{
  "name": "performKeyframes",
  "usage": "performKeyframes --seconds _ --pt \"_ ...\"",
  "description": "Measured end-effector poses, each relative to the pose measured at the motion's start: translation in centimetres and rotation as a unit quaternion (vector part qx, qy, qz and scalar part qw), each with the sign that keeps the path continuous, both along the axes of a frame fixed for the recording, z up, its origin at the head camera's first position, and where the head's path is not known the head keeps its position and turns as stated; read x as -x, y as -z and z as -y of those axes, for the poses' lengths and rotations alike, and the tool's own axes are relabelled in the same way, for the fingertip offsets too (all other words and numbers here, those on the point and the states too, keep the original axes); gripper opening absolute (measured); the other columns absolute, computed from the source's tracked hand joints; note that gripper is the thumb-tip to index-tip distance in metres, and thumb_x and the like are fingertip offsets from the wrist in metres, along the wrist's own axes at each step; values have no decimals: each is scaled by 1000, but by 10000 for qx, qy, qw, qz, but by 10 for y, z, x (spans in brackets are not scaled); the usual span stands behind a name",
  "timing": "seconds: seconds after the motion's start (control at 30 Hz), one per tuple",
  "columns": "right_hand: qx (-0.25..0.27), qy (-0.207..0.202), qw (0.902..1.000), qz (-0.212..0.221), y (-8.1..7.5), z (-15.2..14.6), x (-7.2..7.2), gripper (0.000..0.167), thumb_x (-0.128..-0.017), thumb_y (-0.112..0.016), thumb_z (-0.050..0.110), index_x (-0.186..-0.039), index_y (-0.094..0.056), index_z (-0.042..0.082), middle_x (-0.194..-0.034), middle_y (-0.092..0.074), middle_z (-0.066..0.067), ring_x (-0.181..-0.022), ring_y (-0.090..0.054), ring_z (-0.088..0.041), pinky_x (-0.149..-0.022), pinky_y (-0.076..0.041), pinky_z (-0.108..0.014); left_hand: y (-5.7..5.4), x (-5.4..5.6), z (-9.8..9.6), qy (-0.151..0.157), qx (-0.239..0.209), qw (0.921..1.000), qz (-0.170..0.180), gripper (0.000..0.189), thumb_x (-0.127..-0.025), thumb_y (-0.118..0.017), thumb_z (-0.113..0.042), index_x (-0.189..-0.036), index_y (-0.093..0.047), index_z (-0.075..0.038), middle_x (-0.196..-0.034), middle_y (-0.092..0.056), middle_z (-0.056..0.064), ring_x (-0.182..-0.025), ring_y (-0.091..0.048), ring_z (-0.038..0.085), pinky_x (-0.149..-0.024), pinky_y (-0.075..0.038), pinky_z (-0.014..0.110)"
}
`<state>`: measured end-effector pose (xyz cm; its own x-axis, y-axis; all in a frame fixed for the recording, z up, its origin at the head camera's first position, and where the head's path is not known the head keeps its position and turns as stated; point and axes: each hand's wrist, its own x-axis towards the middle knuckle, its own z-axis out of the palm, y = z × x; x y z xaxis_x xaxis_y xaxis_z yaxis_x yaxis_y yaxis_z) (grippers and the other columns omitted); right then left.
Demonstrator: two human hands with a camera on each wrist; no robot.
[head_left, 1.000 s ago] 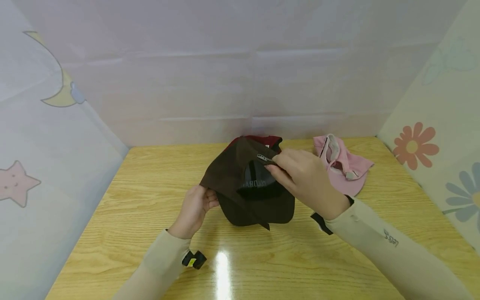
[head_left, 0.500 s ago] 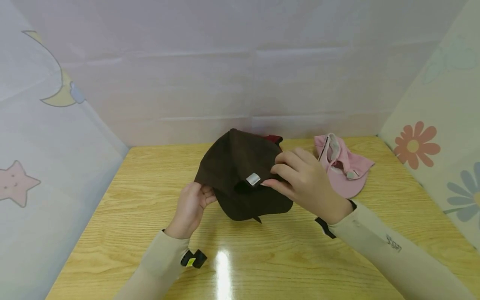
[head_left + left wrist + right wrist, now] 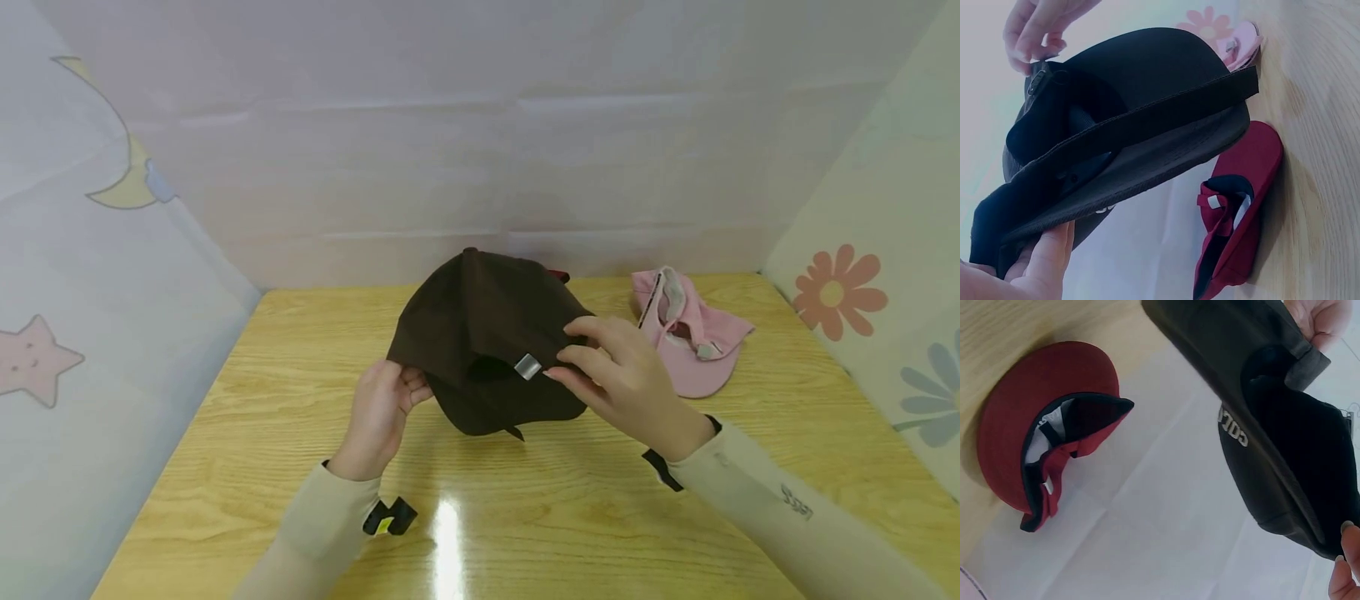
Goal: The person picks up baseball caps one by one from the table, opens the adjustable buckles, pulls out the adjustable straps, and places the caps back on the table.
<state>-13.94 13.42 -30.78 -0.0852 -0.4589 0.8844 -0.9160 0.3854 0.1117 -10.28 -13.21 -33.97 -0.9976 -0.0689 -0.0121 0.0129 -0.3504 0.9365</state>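
Observation:
A dark brown baseball cap (image 3: 498,304) is held off the table between both hands, its rounded crown up and away from me. My left hand (image 3: 378,408) grips its left edge, thumb on the outside and fingertips underneath. My right hand (image 3: 626,379) pinches the right edge with thumb and fingers, beside a silver buckle (image 3: 528,367). In the right wrist view light lettering (image 3: 1233,429) shows on the cap's front, and its dark inside faces that camera. Behind it a red cap (image 3: 1266,147) sits on the table; the head view shows only a sliver of it.
A pink cap (image 3: 699,379) lies on the wooden table (image 3: 300,350) at the back right, with its strap opening toward me. A pale cloth wall (image 3: 480,167) stands along the back edge, and printed side walls rise left and right.
The cap's crown has risen and rounded out, covering more of the red cap. My right hand brought the buckle edge down, then shifted slightly right. The lettering has gone from the head view.

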Motion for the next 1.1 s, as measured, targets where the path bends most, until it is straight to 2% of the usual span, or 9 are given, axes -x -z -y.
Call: performKeyframes --seconds 0.2,0.4,0.47,0.63,0.77,0.97,1.1 --pt "234 165 9995 94 8 -6 -1 34 -100 -56 29 -90 -64 -2 -99 -60 -23 -70 -53 -28 -62 -44 -35 -3 -2 -1 -109 11 9999 6 33 -106 -39 -18 -86 -63 -8 -74 -67 6 -71 -65 17 -68 -54 29" --pt "652 380 9963 407 18 -12 -1 40 -100 -56 33 -102 -57 -7 -98 -58 -23 -82 -60 -33 -82 -46 -25 -4 -2 1 -142 -63 9999 -31 33 -106 -39 -18 -86 -63 -8 -73 -67 6 -70 -64 17 -67 -54 29" --pt "689 425 9953 531 20 -14 -1 41 -100 -56 33 -104 -55 -8 -99 -58 -23 -79 -59 -31 -79 -46 -24 -5 -2 2 -134 -97 9998 -57 34 -106 -39 -19 -85 -63 -8 -73 -66 6 -69 -64 17 -67 -54 29" --pt "592 609 9916 979 26 -18 -5 45 -101 -53 35 -110 -51 -10 -102 -56 -23 -73 -54 -26 -63 -42 -31 -6 -4 3 -89 -181 9997 -114 33 -107 -39 -20 -86 -63 -9 -75 -67 6 -71 -64 17 -67 -54 29" --pt "453 754 9879 1275 32 -21 -7 48 -102 -50 36 -112 -50 -10 -100 -55 -21 -72 -53 -25 -61 -39 -30 -6 -5 3 -38 -230 9996 -176 32 -107 -39 -21 -90 -63 -8 -77 -67 7 -72 -64 17 -68 -54 30" --pt "321 816 9839 1557 40 -25 -8 51 -102 -48 40 -111 -53 -10 -97 -57 -19 -71 -55 -23 -61 -44 -33 -7 -7 4 -40 -176 9997 -142 32 -107 -37 -21 -90 -61 -8 -75 -64 5 -70 -61 15 -68 -54 28" --pt "197 762 9761 2024 45 -26 -10 53 -101 -48 43 -112 -54 -9 -95 -59 -17 -72 -54 -20 -64 -44 -27 -7 -7 4 -73 -289 9995 -67 33 -108 -36 -20 -90 -61 -8 -73 -61 5 -68 -60 15 -67 -53 27"
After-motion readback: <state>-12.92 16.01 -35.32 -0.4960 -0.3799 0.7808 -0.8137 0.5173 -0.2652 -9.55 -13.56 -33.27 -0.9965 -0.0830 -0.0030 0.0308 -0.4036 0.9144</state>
